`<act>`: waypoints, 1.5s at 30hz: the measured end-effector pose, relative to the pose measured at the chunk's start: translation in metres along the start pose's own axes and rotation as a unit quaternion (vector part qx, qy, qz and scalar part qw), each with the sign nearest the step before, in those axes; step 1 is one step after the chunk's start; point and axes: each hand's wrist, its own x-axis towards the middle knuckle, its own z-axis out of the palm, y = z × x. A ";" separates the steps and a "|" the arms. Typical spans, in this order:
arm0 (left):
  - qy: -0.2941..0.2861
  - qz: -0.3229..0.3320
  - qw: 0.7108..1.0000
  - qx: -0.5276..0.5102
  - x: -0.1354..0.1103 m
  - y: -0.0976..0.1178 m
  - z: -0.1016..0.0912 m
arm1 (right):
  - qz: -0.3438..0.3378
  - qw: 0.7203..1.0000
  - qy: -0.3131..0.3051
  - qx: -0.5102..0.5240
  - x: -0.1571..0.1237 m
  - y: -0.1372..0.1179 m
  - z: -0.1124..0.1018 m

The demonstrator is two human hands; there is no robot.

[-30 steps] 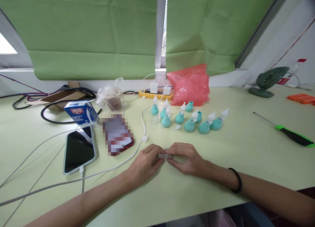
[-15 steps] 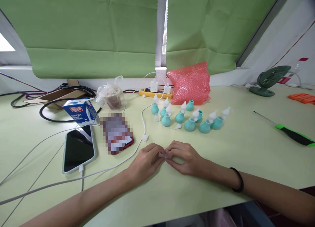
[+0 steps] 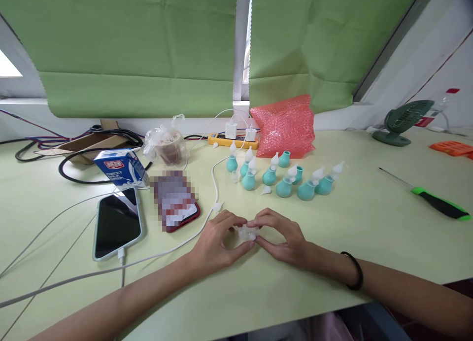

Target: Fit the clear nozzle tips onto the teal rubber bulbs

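Observation:
A small translucent plastic part point(image 3: 247, 232) is between my two hands, just above the table. My left hand point(image 3: 218, 240) curves round it, index finger at its top and thumb at its lower edge. My right hand point(image 3: 283, 237) pinches its right end between thumb and fingers. The fingertips hide some of its shape. Behind the hands stand several teal squeeze bulbs with clear nozzles, one teal bulb point(image 3: 249, 181) among the nearest. A bare teal bulb point(image 3: 284, 158) shows an open neck. Loose white nozzles lie at a white nozzle tip point(image 3: 266, 189) and by the cable.
A white cable point(image 3: 177, 246) runs past my left arm. Left are a phone point(image 3: 118, 225), a red-cased phone point(image 3: 179, 203) and a blue milk carton point(image 3: 121, 168). Behind stand a power strip point(image 3: 221, 141) and pink bubble wrap point(image 3: 284, 126). Right lie a screwdriver point(image 3: 439, 203) and fan point(image 3: 404, 119).
My fingers have spread from a tight pinch, with the left thumb reaching forward under the plastic part. More of the part now shows between the hands.

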 end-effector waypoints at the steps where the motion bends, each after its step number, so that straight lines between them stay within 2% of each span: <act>1: -0.005 0.004 1.000 0.007 0.001 0.000 0.000 | -0.012 1.000 -0.003 -0.007 -0.001 0.001 0.000; 5: -0.016 0.029 0.999 0.002 0.001 -0.001 0.002 | -0.043 0.999 -0.006 -0.025 -0.002 0.002 0.001; 9: -0.035 0.049 0.998 -0.011 0.001 0.000 0.001 | -0.021 1.000 -0.002 -0.019 -0.001 0.000 0.001; 18: -0.034 0.020 0.998 -0.041 0.002 -0.002 0.000 | -0.031 0.999 -0.001 -0.015 0.000 -0.001 0.002; 21: -0.050 0.017 0.998 -0.036 0.002 -0.001 0.000 | -0.051 0.999 -0.013 -0.012 -0.001 0.000 0.002; 27: -0.062 0.044 0.997 -0.033 0.000 0.000 -0.002 | -0.070 0.997 -0.022 -0.004 -0.001 0.001 0.002; 30: -0.034 0.035 0.998 -0.045 0.000 -0.002 -0.001 | -0.068 0.997 -0.025 -0.008 0.001 -0.002 0.000; 34: 0.054 0.015 0.998 -0.039 0.000 -0.003 -0.001 | -0.093 0.993 -0.029 -0.067 0.014 -0.010 -0.017; 36: 0.080 0.012 0.997 -0.016 0.000 -0.003 -0.001 | -0.112 0.985 0.012 -0.128 0.029 -0.012 -0.036; 37: 0.083 0.012 0.996 -0.001 -0.001 -0.003 -0.001 | -0.119 0.978 0.053 -0.164 0.039 -0.011 -0.048; 39: 0.074 0.013 0.997 0.027 -0.002 -0.003 0.000 | -0.076 0.963 0.096 -0.240 0.063 0.000 -0.076; 40: 0.064 0.012 0.997 0.037 -0.003 -0.003 0.000 | -0.027 0.955 0.106 -0.275 0.076 0.011 -0.091; 41: 0.053 0.010 0.998 0.043 -0.004 -0.003 0.000 | 0.013 0.952 0.084 -0.294 0.089 0.025 -0.105; 43: 0.030 0.005 0.999 0.045 -0.005 -0.004 0.000 | 0.115 0.938 -0.024 -0.325 0.112 0.060 -0.130; 45: 0.011 0.004 0.999 0.038 -0.005 -0.005 -0.001 | 0.241 0.888 -0.151 -0.361 0.128 0.096 -0.145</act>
